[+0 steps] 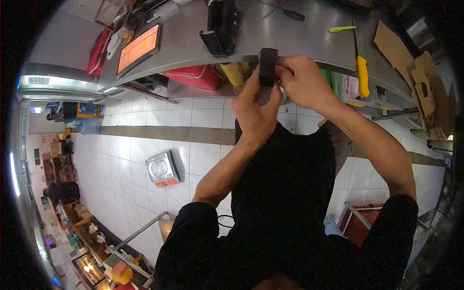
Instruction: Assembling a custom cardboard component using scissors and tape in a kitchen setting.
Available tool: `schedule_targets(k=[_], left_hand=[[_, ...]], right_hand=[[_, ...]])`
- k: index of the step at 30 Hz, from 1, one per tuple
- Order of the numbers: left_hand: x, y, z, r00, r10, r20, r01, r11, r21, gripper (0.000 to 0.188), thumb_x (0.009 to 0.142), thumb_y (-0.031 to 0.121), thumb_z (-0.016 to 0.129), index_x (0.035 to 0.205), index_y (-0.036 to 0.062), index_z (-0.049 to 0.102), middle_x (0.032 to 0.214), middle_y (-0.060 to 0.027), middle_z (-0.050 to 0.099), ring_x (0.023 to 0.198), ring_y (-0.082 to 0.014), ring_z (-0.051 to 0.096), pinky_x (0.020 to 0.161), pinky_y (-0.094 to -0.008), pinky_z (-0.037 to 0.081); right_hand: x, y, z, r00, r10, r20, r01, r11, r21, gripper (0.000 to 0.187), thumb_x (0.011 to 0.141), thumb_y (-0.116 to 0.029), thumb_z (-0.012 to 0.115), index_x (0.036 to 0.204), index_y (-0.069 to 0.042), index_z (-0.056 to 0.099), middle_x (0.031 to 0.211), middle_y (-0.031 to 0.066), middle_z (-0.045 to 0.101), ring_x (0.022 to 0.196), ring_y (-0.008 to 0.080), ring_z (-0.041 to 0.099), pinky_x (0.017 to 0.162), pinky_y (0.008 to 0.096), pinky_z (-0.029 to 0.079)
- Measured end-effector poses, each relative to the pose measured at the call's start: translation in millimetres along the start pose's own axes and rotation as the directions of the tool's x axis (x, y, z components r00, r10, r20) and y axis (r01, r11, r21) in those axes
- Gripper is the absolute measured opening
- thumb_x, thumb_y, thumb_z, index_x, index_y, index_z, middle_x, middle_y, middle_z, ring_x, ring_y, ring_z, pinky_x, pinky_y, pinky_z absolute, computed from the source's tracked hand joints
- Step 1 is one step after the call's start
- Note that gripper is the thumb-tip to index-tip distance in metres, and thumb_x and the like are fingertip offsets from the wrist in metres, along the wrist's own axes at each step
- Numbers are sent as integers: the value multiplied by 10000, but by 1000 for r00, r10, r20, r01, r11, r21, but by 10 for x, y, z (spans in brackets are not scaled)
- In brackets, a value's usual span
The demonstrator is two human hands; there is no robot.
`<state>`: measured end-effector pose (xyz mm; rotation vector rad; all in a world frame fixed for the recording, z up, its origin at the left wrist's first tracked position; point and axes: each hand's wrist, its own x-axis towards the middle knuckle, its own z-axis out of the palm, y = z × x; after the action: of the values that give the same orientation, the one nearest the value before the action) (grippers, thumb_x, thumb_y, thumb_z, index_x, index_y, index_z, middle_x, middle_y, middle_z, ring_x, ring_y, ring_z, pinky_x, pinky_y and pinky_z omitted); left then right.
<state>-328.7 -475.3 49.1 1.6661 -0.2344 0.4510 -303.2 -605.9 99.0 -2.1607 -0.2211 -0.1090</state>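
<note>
Left fingers: left hand [256, 113], curled in, thumb and fingers closed on the lower end of a small black block [268, 66].
Right fingers: right hand [308, 81], bent, tips drawn together against block's right side; cannot tell if gripping or only touching.
Black block: upright between both hands, held at the front edge of the grey metal surface [314, 41], roughly mid-length.
Clear bit: something see-through between left fingers below block, too blurred to name.
Black device: bulky black stand-like unit [224, 24], on surface, back from front edge, left of block.
Tablet: orange-lit screen [139, 50], tilted, toward surface's left end.
Green tool: slim yellow-green piece [342, 29], flat near surface's right end.
Yellow handle: yellow-handled tool [363, 77], at the front edge, right of hands; lying or hanging, cannot tell.
Cardboard: brown cut pieces [394, 46], beyond the yellow handle, far right.
Under surface: red bag [195, 76], yellow roll [232, 74] just beside it, both behind front edge.
Floor: white tiles [130, 154]; white-and-orange box [163, 168], left of person, well apart from surface.
</note>
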Motion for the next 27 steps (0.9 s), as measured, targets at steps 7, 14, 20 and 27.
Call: schedule_targets(k=[7,14,20,27], left_hand=[[71,-61,-228,927,-246,284,186,957,221,285,839,95,714,1091,-22,648,808,-117,695,718,-100,628,660,-272,503],[-203,-169,-459,827,-477,298,400,871,286,231,895,127,689,1042,-46,650,856,-84,700,775,-93,595,694,-275,485],[-383,-397,-593,752,-582,309,511,811,284,220,893,135,685,993,-56,640,773,-102,663,694,-121,574,638,-300,466],[-727,-580,-484,879,-449,160,422,889,175,261,890,107,674,1093,-54,645,705,-171,630,623,-149,568,592,-310,459]], right_hand=[[-276,453,173,977,-155,147,203,887,-415,179,826,-5,530,992,33,587,835,233,647,802,433,646,701,467,528],[-541,496,436,870,-422,256,472,558,-683,208,804,-92,567,993,-5,550,861,92,551,731,225,664,588,337,567],[-630,615,572,809,-420,412,583,486,-651,201,794,-109,576,971,-15,561,838,68,546,726,198,659,563,315,556],[-718,791,955,969,-94,227,168,928,-332,195,776,-20,587,961,41,577,794,221,628,766,405,654,645,459,523]])
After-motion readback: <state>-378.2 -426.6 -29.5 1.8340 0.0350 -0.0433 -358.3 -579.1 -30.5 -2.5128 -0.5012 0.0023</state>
